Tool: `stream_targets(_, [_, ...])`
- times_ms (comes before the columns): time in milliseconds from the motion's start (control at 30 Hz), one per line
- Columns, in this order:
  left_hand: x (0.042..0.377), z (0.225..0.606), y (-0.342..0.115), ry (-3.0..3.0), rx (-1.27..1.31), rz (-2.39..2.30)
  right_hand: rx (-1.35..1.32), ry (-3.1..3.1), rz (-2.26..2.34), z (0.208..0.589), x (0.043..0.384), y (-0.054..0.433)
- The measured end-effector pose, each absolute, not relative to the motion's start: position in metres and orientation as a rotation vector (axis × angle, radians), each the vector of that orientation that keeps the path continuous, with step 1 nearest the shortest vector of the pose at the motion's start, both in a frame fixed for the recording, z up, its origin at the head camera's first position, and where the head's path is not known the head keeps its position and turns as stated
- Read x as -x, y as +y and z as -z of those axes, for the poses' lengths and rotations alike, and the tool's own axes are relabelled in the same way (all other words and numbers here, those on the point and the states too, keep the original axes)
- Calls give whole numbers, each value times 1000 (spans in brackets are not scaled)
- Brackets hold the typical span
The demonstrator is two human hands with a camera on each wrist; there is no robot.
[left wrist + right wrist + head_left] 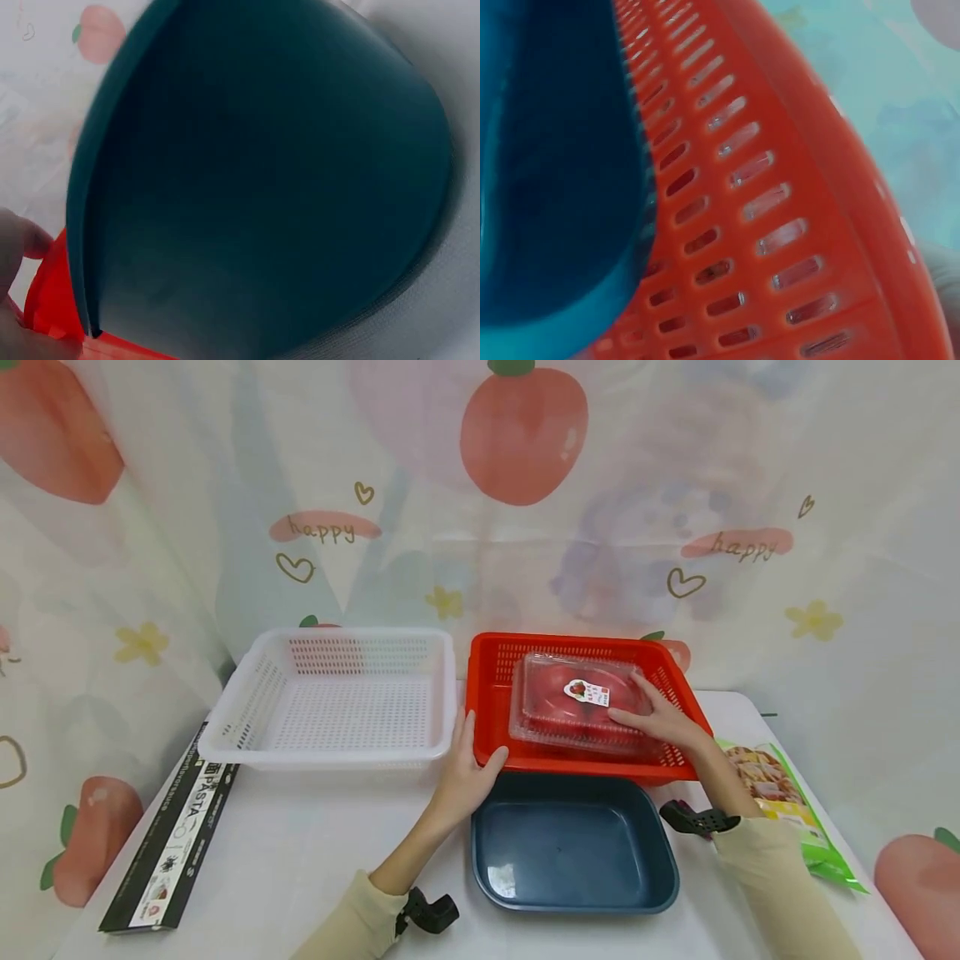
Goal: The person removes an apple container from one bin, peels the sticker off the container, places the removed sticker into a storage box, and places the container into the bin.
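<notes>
Pressing hard with the open right hand (666,722) could buckle the thin-looking fruit pack (553,708) beneath it, inside the red basket (489,689) whose corner the left hand (461,778) touches with fingers extended.

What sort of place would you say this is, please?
Probably a staged tabletop set for recording handwork: a patterned backdrop stands behind a white table, and two black wrist-worn devices are in view.

R hand (943,281), partly seen, is just beside the red basket (817,187) w/ slotted wall; blue tray (562,187) is farther from hand, hiding pt. of wall.
</notes>
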State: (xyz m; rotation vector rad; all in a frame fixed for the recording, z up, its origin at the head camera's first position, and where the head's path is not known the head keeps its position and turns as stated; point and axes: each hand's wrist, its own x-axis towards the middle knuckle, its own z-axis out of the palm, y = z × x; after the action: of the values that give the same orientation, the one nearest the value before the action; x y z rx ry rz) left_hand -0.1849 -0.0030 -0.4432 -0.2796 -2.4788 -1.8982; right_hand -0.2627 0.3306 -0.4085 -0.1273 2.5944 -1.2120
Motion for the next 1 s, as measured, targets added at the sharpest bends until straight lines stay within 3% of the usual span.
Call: stream_targets(1000, [190,456,-1,-2441,296,1901,17,2503,1392,408,264,338])
